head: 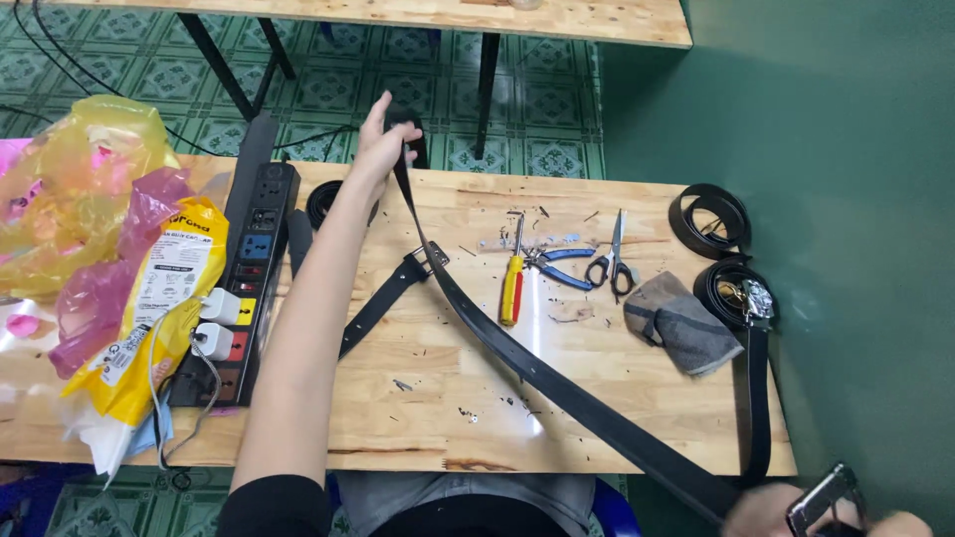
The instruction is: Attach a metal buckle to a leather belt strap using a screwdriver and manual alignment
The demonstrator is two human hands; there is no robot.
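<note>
Room: green patterned floor tiles at the far side, a plain green wall to the right, and a second wooden table beyond.
Tabletop: pale wooden tabletop of jointed strips, strewn with small dark scraps.
Far left: crumpled yellow and pink plastic bags; beside them a yellow pouch with a white printed panel, lying tilted.
Power strip: long black power strip with coloured sockets and two white plugs.
Left hand: left hand raised over the far edge, fingers pinched on the tip of the black belt.
Belt: smooth flat strap, stretched taut diagonally above the tabletop from far left to near right.
Middle: yellow-handled screwdriver, blue-handled pliers, black-handled scissors.
Right: folded grey cloth; two coiled black belts near the right edge.
Right hand: right hand, blurred at the bottom edge, closed around the belt's metal buckle end.
</note>
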